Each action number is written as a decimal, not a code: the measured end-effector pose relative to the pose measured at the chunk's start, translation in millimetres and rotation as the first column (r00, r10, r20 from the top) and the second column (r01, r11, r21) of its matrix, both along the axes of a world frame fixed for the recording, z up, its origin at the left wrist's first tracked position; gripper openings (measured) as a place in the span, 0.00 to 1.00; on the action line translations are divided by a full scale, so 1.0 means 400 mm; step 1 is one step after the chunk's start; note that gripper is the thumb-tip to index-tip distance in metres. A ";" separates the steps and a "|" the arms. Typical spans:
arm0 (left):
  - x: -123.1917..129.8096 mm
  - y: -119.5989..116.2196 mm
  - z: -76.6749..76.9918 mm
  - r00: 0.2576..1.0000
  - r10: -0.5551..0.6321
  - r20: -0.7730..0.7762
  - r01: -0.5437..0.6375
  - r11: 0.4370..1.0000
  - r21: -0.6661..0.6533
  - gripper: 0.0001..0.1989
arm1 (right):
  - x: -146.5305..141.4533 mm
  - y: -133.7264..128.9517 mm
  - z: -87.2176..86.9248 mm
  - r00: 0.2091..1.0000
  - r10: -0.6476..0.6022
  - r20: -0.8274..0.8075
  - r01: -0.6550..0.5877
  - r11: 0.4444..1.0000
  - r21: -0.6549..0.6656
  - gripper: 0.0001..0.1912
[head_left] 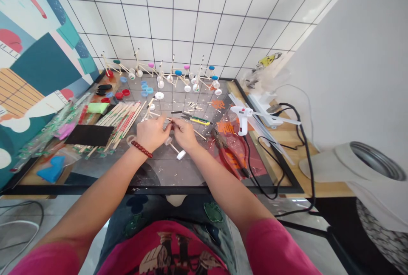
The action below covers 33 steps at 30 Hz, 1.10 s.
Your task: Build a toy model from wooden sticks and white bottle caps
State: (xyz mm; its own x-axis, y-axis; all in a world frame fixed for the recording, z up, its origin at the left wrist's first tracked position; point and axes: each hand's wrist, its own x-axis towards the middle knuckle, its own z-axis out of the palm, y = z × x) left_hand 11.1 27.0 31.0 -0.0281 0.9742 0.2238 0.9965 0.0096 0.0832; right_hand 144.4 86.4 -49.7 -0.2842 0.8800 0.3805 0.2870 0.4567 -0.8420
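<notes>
Over the middle of the table, my left hand (151, 132) and my right hand (185, 134) meet with fingertips pinched together. Between them is a small dark brownish piece (172, 125), too small to make out. A wooden stick frame (152, 114) stands by my left hand, partly hidden behind its fingers. White bottle caps (181, 154) on a stick lie below the hands. One loose stick (200, 134) rests right of my right hand. Beyond the fingers lie a yellow utility knife (199, 120) and tweezers (188, 115).
Several stick models (178, 73) with cap wheels line the back. At right are a white glue gun (242, 117) with its cord and red-handled pliers (231, 151). Bundled sticks (124, 124), a black sheet (90, 135) and blue clay (52, 168) lie left. Wood scraps litter the glass top.
</notes>
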 end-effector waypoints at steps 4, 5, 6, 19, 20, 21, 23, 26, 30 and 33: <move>0.004 0.000 0.005 1.000 0.004 0.001 -0.004 1.000 -0.008 0.21 | 0.000 0.001 -0.005 1.000 0.009 -0.012 -0.009 1.000 -0.001 0.25; 0.004 0.000 0.005 1.000 0.002 0.001 -0.002 1.000 -0.006 0.21 | 0.000 0.001 -0.006 1.000 0.011 -0.014 -0.011 1.000 0.001 0.25; 0.004 0.000 0.004 1.000 -0.001 0.001 0.001 1.000 -0.006 0.22 | 0.000 0.001 -0.007 1.000 0.011 -0.014 -0.010 1.000 0.004 0.25; 0.008 0.000 0.003 1.000 -0.004 -0.031 0.003 1.000 -0.014 0.22 | 0.001 -0.002 0.002 0.999 -0.023 0.032 0.022 1.000 0.012 0.27; 0.008 0.000 0.003 1.000 -0.006 -0.025 0.005 1.000 -0.013 0.22 | 0.001 -0.003 0.003 0.999 -0.022 0.027 0.022 1.000 0.009 0.27; 0.008 0.000 0.002 1.000 -0.009 -0.018 0.009 1.000 -0.012 0.22 | 0.001 -0.004 0.004 1.000 -0.021 0.022 0.021 1.000 0.008 0.26; 0.008 0.000 0.000 1.000 -0.017 -0.007 0.017 1.000 -0.009 0.23 | 0.002 -0.006 0.006 1.000 -0.022 0.013 0.021 1.000 0.008 0.26; 0.008 -0.001 -0.003 1.000 -0.022 -0.009 0.022 1.000 -0.006 0.23 | 0.004 -0.007 0.008 1.000 -0.027 0.010 0.027 1.000 0.012 0.25; 0.008 -0.001 -0.004 1.000 -0.023 -0.002 0.023 1.000 -0.008 0.22 | 0.004 -0.005 0.006 0.999 -0.035 0.004 0.035 0.999 0.019 0.25; 0.007 -0.001 -0.005 1.000 -0.025 0.011 0.025 1.000 -0.007 0.22 | 0.001 -0.001 0.002 0.999 -0.042 -0.007 0.043 0.999 0.010 0.24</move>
